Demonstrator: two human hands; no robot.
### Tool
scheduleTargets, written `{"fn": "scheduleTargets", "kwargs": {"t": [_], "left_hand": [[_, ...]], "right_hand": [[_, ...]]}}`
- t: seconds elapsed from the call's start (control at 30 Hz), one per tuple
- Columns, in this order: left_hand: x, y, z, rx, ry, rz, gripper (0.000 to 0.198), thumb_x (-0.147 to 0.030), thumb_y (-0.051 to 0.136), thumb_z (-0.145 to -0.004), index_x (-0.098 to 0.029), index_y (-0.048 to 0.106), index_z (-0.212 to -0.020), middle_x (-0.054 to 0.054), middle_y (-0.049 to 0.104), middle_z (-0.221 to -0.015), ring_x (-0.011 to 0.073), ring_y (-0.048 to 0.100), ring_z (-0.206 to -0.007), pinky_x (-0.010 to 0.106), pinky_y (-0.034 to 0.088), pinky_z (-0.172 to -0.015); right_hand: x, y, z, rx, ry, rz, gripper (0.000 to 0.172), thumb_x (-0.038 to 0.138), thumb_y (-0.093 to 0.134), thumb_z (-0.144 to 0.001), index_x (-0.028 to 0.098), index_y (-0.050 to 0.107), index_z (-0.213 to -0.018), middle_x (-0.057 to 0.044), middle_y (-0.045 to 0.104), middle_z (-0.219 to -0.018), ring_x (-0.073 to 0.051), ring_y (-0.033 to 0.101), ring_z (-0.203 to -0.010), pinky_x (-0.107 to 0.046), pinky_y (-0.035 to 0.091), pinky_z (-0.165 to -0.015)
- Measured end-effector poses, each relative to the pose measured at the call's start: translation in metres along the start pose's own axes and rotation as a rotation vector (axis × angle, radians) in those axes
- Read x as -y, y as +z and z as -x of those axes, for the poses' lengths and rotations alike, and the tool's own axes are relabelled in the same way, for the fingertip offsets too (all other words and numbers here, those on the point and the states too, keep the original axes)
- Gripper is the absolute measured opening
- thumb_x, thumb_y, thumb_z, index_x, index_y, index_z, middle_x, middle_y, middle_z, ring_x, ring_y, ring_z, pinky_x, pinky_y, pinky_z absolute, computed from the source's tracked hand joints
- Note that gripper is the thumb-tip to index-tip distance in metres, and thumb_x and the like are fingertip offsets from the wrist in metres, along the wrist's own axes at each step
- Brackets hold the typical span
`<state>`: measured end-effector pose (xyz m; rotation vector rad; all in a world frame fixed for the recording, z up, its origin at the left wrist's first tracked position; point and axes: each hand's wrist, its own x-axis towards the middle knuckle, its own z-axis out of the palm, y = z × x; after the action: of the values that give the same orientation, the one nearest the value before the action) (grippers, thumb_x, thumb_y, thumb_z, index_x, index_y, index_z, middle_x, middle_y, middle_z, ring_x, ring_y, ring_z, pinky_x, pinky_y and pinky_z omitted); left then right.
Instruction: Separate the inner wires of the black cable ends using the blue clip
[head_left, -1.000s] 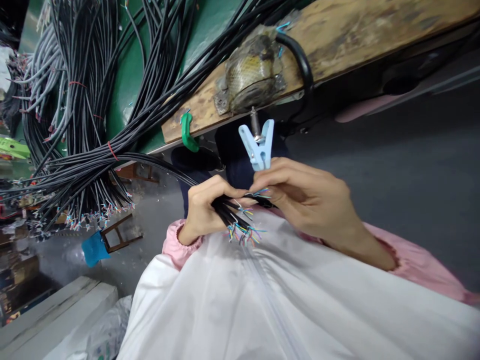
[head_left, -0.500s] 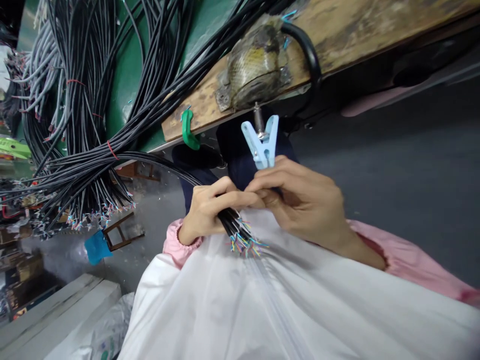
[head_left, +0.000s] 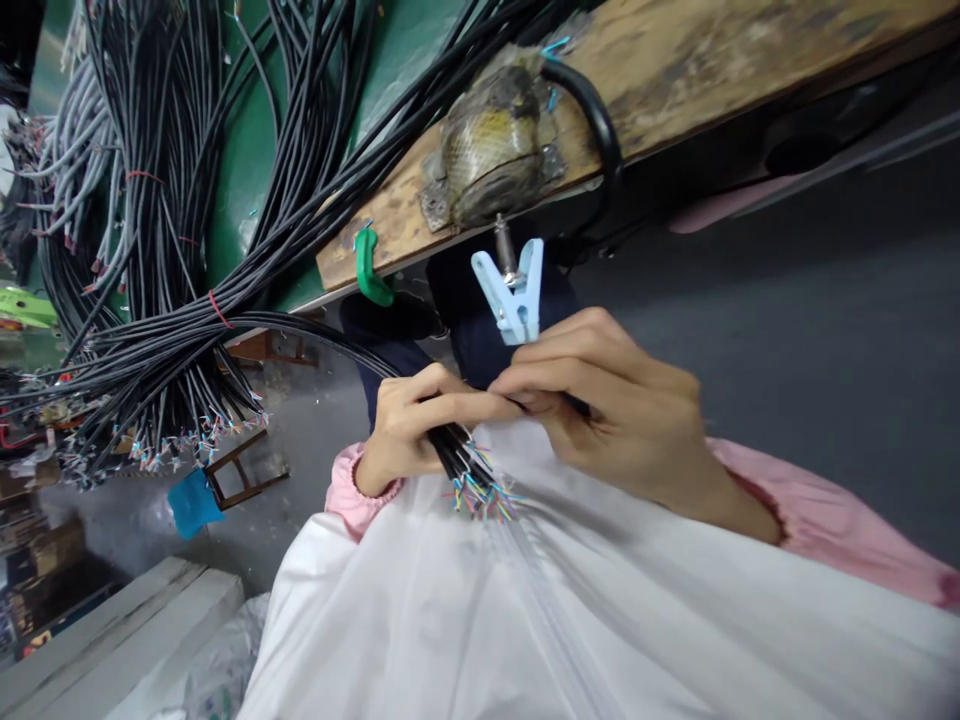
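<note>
My left hand (head_left: 416, 420) is closed around a bunch of black cables (head_left: 448, 450), whose stripped ends fan out in thin coloured wires (head_left: 480, 492) over my lap. Close against it, my right hand (head_left: 611, 400) has thumb and forefinger pinched together at the tips of the left fingers. Whatever lies in that pinch is too small or hidden to make out. Just beyond the right fingers, a light blue plastic clip (head_left: 514, 295) sits on the metal shaft of a small motor (head_left: 495, 145) wrapped in clear film.
The motor is fixed to a wooden board (head_left: 720, 70) at the table edge, near a green hook-shaped piece (head_left: 370, 268). Long bundles of black cables (head_left: 165, 130) spread over the green table (head_left: 244, 180). A blue stool seat (head_left: 193, 502) stands on the floor at left.
My right hand has drawn slightly back to the right, its fingers still pinched. The view has shifted a little, moving the motor and clip left. My left hand still grips the cables.
</note>
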<state>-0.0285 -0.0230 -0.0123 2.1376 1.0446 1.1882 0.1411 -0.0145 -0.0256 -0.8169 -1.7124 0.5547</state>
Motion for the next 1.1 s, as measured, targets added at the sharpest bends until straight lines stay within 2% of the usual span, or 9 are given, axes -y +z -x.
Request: {"fn": "scheduleTargets", "kwargs": {"t": [0.2,0.33,0.4,0.5,0.57,0.67,0.87,1.0,1.1], "left_hand": [[-0.007,0.002,-0.009,-0.027,-0.069,-0.055,0.023,-0.037,0.074,-0.084,-0.016,0.069,-0.076,-0.002,0.070,-0.063,0.0061,0.062,-0.051,0.016,0.047,-0.048],[-0.008,0.009,-0.015,-0.167,-0.003,-0.011,0.025,-0.032,0.078,-0.081,-0.016,0.065,-0.068,-0.004,0.067,-0.057,0.0056,0.060,-0.047,0.016,0.045,-0.045],[-0.010,0.013,-0.019,-0.245,0.012,-0.014,0.027,-0.030,0.079,-0.080,-0.016,0.063,-0.065,-0.004,0.065,-0.054,0.0056,0.058,-0.045,0.016,0.044,-0.043],[-0.014,0.017,-0.026,-0.347,-0.002,-0.042,0.029,-0.029,0.081,-0.079,-0.016,0.061,-0.062,-0.005,0.063,-0.051,0.0052,0.056,-0.043,0.016,0.042,-0.042],[-0.017,0.018,-0.030,-0.391,-0.032,-0.066,0.029,-0.029,0.081,-0.078,-0.016,0.061,-0.062,-0.006,0.061,-0.050,0.0051,0.055,-0.042,0.017,0.041,-0.042],[-0.019,0.021,-0.034,-0.417,-0.070,-0.092,0.031,-0.030,0.082,-0.076,-0.016,0.060,-0.060,-0.006,0.059,-0.049,0.0047,0.053,-0.040,0.017,0.040,-0.042],[-0.017,0.025,-0.037,-0.401,-0.081,-0.109,0.029,-0.027,0.082,-0.076,-0.016,0.059,-0.062,-0.006,0.060,-0.051,0.0054,0.056,-0.043,0.016,0.041,-0.042],[-0.014,0.024,-0.037,-0.387,-0.070,-0.088,0.028,-0.029,0.080,-0.079,-0.017,0.060,-0.063,-0.004,0.063,-0.056,0.0086,0.064,-0.050,0.018,0.048,-0.045],[-0.011,0.025,-0.035,-0.391,-0.036,-0.121,0.029,-0.032,0.078,-0.081,-0.018,0.060,-0.064,-0.005,0.062,-0.054,0.0073,0.058,-0.042,0.018,0.044,-0.039]], "right_hand": [[-0.009,-0.016,-0.003,0.122,-0.016,0.078,0.016,0.010,0.054,-0.096,0.025,0.057,-0.090,-0.002,0.066,-0.076,-0.018,0.059,-0.075,-0.034,0.048,-0.064],[-0.030,-0.020,-0.009,0.065,0.164,-0.064,0.019,0.021,0.051,-0.099,0.024,0.061,-0.083,-0.003,0.065,-0.076,-0.015,0.060,-0.072,-0.031,0.044,-0.060],[-0.036,-0.012,-0.017,0.012,0.372,-0.240,0.026,0.040,0.055,-0.098,0.023,0.066,-0.081,-0.005,0.066,-0.079,-0.015,0.061,-0.072,-0.031,0.045,-0.061],[-0.034,0.007,-0.034,0.046,0.725,-0.770,0.058,0.076,0.054,-0.083,0.020,0.070,-0.079,-0.007,0.067,-0.081,-0.016,0.061,-0.073,-0.031,0.048,-0.063],[-0.029,0.019,-0.044,0.061,0.875,-1.066,0.064,0.082,0.064,-0.070,0.019,0.071,-0.079,-0.006,0.066,-0.079,-0.015,0.058,-0.070,-0.030,0.049,-0.061],[-0.025,0.027,-0.052,0.023,0.988,-1.275,0.057,0.074,0.079,-0.059,0.019,0.069,-0.071,-0.001,0.059,-0.070,-0.012,0.052,-0.062,-0.027,0.049,-0.059],[-0.029,0.028,-0.051,0.060,0.917,-1.375,0.054,0.070,0.077,-0.067,0.018,0.061,-0.065,0.002,0.051,-0.064,-0.010,0.049,-0.057,-0.024,0.047,-0.054],[-0.036,0.033,-0.045,0.197,0.794,-1.360,0.054,0.073,0.062,-0.079,0.020,0.058,-0.072,0.001,0.051,-0.063,-0.011,0.045,-0.051,-0.027,0.043,-0.047],[-0.044,0.034,-0.033,0.246,0.760,-1.249,0.053,0.071,0.042,-0.091,0.022,0.055,-0.076,0.002,0.049,-0.061,-0.013,0.044,-0.048,-0.029,0.044,-0.046]]}}
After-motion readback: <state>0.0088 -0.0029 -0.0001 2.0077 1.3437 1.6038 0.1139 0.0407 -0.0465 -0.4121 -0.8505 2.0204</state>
